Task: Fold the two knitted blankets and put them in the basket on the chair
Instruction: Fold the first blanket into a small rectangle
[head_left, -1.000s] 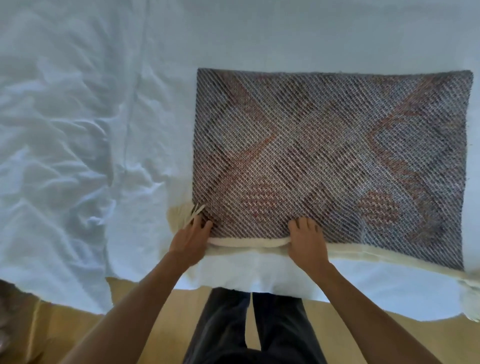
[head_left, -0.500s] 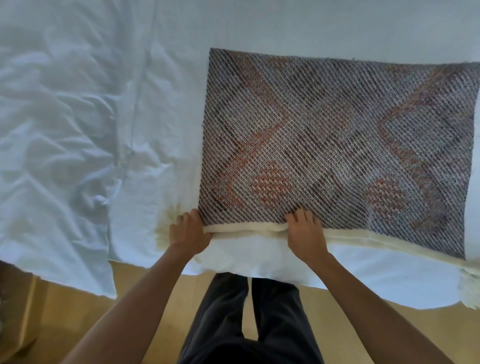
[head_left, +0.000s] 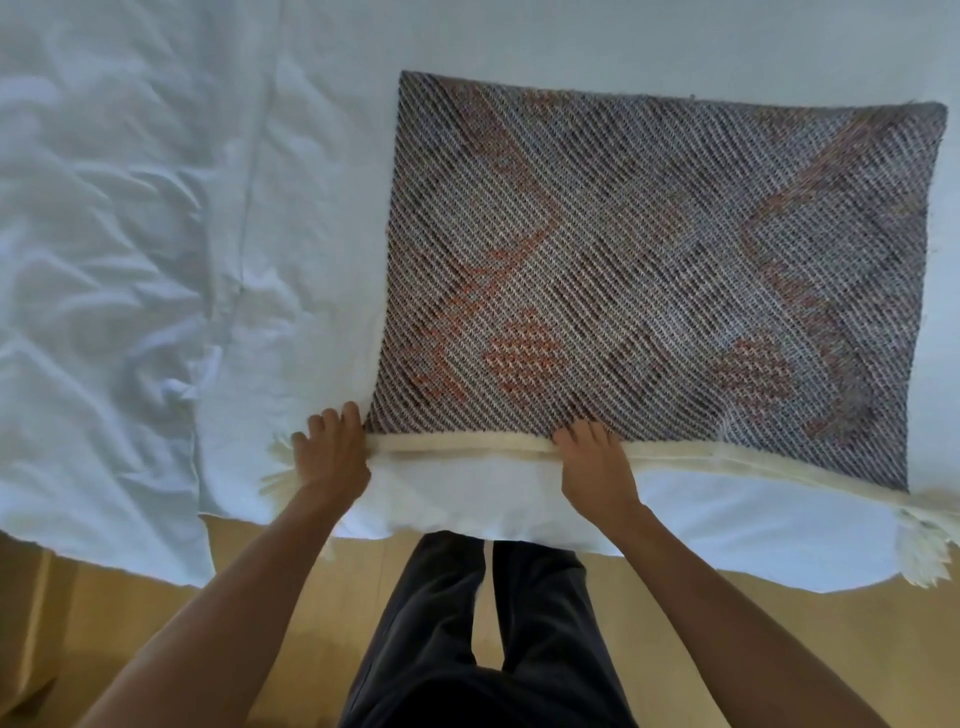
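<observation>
The blanket (head_left: 649, 270) lies flat on the bed (head_left: 130, 260) ahead of you, long side running left to right. Your left hand (head_left: 332, 460) grips its near left corner, your right hand (head_left: 597, 467) the near edge midway, leaving the right end unheld.

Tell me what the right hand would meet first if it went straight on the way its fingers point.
The knitted blanket: the right hand grips its near edge, fingers pointing away across it. Beyond lies only the white sheet, as far as visible.
</observation>
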